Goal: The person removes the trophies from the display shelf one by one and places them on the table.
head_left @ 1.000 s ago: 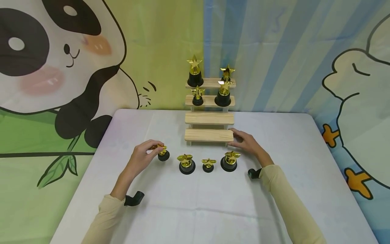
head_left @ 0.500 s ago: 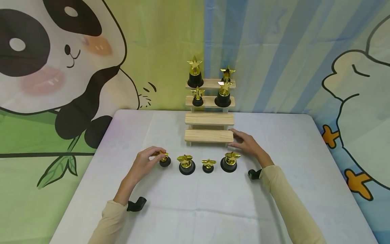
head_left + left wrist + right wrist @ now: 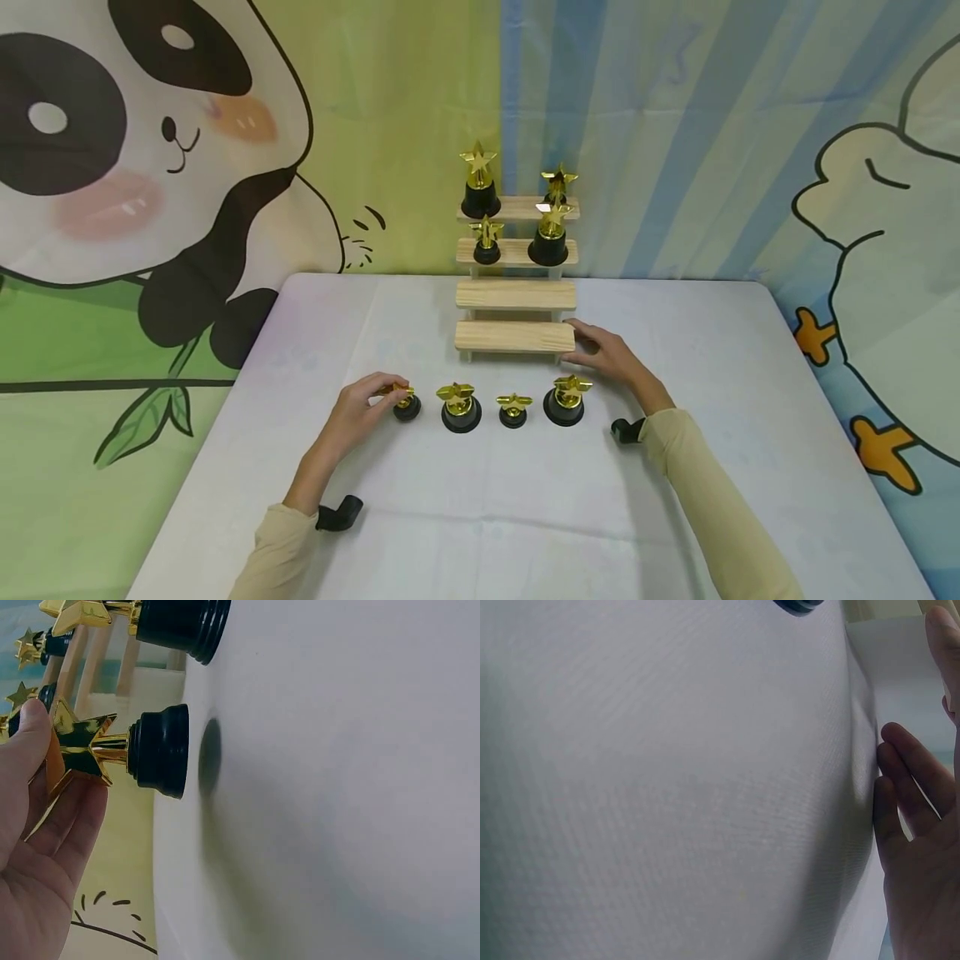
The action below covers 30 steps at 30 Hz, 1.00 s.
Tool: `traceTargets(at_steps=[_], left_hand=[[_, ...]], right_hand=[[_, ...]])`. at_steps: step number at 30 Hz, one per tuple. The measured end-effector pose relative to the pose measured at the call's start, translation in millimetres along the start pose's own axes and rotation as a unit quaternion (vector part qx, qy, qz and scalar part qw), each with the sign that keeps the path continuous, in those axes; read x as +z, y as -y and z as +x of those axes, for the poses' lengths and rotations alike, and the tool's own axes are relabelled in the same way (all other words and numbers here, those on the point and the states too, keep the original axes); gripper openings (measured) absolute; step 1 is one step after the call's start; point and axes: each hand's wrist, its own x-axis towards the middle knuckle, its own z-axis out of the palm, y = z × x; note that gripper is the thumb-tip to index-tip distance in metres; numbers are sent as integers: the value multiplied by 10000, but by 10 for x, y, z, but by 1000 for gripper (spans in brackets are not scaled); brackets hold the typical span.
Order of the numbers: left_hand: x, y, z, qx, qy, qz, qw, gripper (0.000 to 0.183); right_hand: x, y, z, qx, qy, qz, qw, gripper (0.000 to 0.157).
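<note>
1. One-handed, pinching a trophy by its star with left fingers, just above the worktop.
2. Holding right fingers apart beside the stand.
3. Probably placing; calls for setting it down upright.

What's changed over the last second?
The left hand has carried its small trophy toward the person and slightly right, closer to the row of three trophies; nothing was newly gripped or released. The right hand stayed at the right end of the stand; the other trophies stayed put.
</note>
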Motion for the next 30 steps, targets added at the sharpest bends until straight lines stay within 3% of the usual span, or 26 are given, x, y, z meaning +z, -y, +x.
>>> traceTargets(at_steps=[10,23,30], left_hand=[[92,60,-95,-204,-54,-127,9997,16],[96,54,-107,-404,67,-166,9990,21],[49,24,-101,-727,350,-589,9950,53]], right_hand=[[4,25,-7,92,-3,4,10000,79],[5,40,-24,174,18,83,9998,79],[5,22,-26,167,17,27,9999,79]])
